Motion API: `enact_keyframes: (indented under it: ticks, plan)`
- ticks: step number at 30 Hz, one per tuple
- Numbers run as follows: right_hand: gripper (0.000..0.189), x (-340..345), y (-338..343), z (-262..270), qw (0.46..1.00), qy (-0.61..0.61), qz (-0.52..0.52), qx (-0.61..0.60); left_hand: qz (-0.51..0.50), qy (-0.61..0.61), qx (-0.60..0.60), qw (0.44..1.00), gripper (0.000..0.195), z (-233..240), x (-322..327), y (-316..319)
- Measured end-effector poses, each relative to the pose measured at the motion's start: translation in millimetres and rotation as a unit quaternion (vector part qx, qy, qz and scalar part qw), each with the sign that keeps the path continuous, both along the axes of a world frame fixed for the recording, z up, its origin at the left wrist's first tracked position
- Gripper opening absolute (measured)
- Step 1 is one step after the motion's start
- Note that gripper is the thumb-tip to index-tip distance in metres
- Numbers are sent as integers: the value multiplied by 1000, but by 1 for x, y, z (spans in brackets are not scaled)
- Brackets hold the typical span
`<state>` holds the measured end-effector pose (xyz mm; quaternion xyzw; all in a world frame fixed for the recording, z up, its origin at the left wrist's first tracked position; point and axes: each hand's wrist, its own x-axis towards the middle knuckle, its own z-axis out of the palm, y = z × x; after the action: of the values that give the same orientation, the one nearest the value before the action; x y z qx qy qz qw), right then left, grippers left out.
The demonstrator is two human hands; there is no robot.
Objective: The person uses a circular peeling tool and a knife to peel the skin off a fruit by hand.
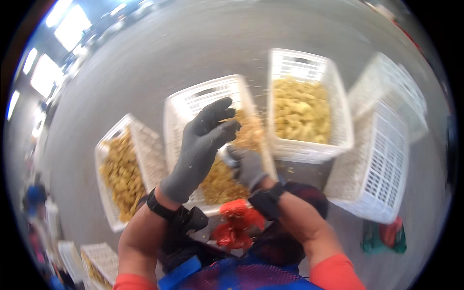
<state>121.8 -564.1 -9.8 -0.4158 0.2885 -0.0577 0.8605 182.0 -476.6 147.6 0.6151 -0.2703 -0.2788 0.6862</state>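
My left hand (201, 145), in a grey knit glove, is raised over the middle white plastic crate (172, 119). Its thumb and curled fingers stand apart, and no held thing shows plainly between them. Lower and to the right, my right hand (250, 168), gloved alike, is closed around a shiny metal tool (228, 156); motion blur hides its exact kind. Beneath both hands, yellow-brown shavings or small scraps (223, 181) fill part of that crate. Paler scraps (248, 132) lie heaped toward its far right side.
Pale yellow root pieces (301, 108), like peeled ginger, fill a white crate (308, 152) at right. Browner pieces (123, 177) lie in a tilted left crate (150, 145). Several other crates (384, 163) stand at far right. Red plastic (235, 224) lies between my knees.
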Motion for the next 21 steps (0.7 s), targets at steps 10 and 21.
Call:
enact_keyframes:
  ticks: [10, 21]
  plan:
    - [21, 10, 18, 11, 991, 46, 115, 47, 365, 23, 90, 926, 28, -16, 73, 274]
    - [31, 23, 62, -2, 956, 122, 268, -10, 505, 146, 228, 820, 15, -152, 88, 451]
